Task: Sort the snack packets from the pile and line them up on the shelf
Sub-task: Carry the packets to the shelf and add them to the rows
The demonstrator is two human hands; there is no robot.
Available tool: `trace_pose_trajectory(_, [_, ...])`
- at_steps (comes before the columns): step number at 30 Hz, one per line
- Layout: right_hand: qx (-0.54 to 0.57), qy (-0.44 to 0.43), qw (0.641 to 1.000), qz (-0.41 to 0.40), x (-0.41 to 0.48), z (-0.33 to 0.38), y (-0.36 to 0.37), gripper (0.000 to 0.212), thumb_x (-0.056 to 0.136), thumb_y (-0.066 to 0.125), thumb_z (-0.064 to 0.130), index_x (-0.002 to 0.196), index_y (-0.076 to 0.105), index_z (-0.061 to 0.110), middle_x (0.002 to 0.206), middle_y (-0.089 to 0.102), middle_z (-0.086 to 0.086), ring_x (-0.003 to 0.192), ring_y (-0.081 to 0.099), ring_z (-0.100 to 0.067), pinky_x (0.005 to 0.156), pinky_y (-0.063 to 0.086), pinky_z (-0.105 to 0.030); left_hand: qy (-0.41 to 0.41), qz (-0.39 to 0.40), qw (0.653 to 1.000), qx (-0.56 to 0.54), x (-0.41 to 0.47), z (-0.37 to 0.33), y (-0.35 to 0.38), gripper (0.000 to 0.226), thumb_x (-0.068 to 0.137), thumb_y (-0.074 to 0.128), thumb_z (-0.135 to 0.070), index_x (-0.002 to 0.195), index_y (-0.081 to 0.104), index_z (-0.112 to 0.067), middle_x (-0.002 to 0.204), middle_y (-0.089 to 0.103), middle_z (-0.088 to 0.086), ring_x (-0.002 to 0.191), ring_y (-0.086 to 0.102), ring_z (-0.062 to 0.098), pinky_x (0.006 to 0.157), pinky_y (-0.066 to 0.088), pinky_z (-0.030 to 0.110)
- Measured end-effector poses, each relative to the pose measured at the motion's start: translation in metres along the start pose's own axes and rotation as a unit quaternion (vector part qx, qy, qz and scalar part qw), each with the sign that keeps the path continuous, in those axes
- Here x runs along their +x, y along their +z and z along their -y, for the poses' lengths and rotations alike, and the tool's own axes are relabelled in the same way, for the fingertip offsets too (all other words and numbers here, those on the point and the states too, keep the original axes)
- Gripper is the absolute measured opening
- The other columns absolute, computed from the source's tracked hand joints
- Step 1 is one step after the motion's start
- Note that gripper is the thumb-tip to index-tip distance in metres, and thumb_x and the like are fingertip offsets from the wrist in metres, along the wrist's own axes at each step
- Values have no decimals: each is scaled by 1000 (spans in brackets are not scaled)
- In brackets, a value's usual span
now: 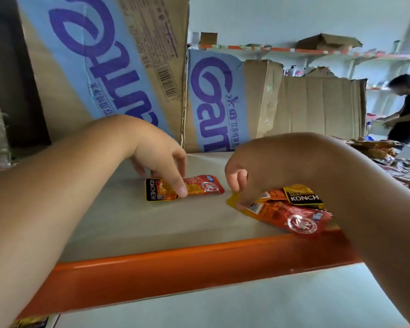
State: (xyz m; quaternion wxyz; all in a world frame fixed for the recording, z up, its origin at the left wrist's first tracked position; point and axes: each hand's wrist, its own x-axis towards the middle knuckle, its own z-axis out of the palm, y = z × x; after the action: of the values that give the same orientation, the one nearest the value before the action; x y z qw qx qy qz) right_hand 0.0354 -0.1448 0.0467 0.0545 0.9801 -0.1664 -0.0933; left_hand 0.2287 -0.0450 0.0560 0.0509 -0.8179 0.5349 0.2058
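Two tall cardboard boxes (pixel 104 67) stand just beyond the left hand (pixel 156 152) and right hand (pixel 258 166), backing the shelf (pixel 128 223). The shelf is a pale flat board under both hands, with an orange lip (pixel 175 263) on the wearer's side of them.

Left hand reaches in with fingers fairly straight and pointing down. Its index fingertip (pixel 182 191) presses flat on one packet, nothing gripped.

Right hand is bent at the wrist with fingers curled under, gripping a bunch (pixel 294 211) of packets. The bunch rests on the shelf under the right palm, just inside the lip. Count in the bunch: at least two, cannot tell beyond that.

The single packet (pixel 199 187) lies flat under the left fingertips, just left of the right knuckles and apart from the bunch. A pile (pixel 374 150) of more packets sits beyond the right wrist. Another person (pixel 407 110) stands well behind it, not involved.

Handling, judged: the packets look light, thin and soft, glossy film, so probably slippery. They should slide on the smooth board under a fingertip push and crumple rather than break. Best hold is a pinch at a sealed end, or thumb over and fingers under the flat face. For lining up, press on the middle and slide. The bunch may fan out if the grip loosens, so take one off the top at a time.
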Motion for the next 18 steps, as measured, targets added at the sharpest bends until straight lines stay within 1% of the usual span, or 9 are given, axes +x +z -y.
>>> trace_pose_trajectory(2, [-22,3,1000,-7,2,0,-1,37,70,80,57,100,72,38,83,65,16,71,59,-8,71,54,-32,19,-2,999,25,1,-6,2,57,64,89,-56,113,62,-42,109,64,-8,99,66,12,75,56,26])
trace_pose_trajectory(3, [-27,3,1000,-11,3,1,-1,38,69,81,56,101,72,39,83,65,15,70,59,-10,70,53,-32,25,-5,999,41,2,-8,3,58,64,89,-57,113,60,-43,107,62,-10,98,65,12,76,54,26])
trace_pose_trajectory(6, [-38,5,999,-24,5,1,0,31,74,80,47,102,73,36,87,69,9,69,58,-12,70,55,-33,35,-14,997,62,4,-10,4,55,66,88,-57,110,59,-43,103,61,-11,95,63,12,74,51,25])
trace_pose_trajectory(8, [-47,13,998,-28,6,1,0,28,77,78,45,103,73,36,91,72,7,70,58,-13,70,55,-34,35,-12,998,56,4,-8,3,50,68,87,-57,107,60,-43,103,62,-10,94,65,12,74,52,25])
trace_pose_trajectory(10, [-55,25,998,-23,7,5,0,26,78,76,47,101,73,36,90,71,6,72,59,-15,69,53,-34,31,-8,998,50,4,-6,2,49,69,86,-57,108,61,-42,105,65,-8,95,67,12,73,53,25])
trace_pose_trajectory(13, [-71,18,997,-36,6,13,-6,14,86,69,41,93,73,29,88,69,6,75,60,-13,68,52,-32,13,-9,999,51,4,0,1,51,71,86,-56,113,62,-40,111,66,-5,99,67,13,72,56,24])
trace_pose_trajectory(15, [-32,6,996,-80,1,18,-16,16,91,62,32,82,70,22,81,66,5,75,59,-12,67,49,-27,-1,-8,999,46,3,6,-1,50,74,85,-53,116,62,-37,113,66,-3,101,66,14,75,57,25])
trace_pose_trajectory(16, [20,1,992,-121,-1,19,-22,18,91,60,28,78,69,21,76,65,5,73,60,-10,63,47,-25,-8,-6,999,43,2,9,-2,50,75,85,-51,117,62,-35,113,67,-2,101,66,14,77,58,27])
trace_pose_trajectory(18, [135,-5,968,-213,-1,18,-34,21,90,59,21,71,65,23,66,66,10,62,62,-3,53,40,-12,-22,-5,999,36,0,16,-4,50,76,85,-49,119,63,-33,114,66,-2,102,66,14,85,59,29])
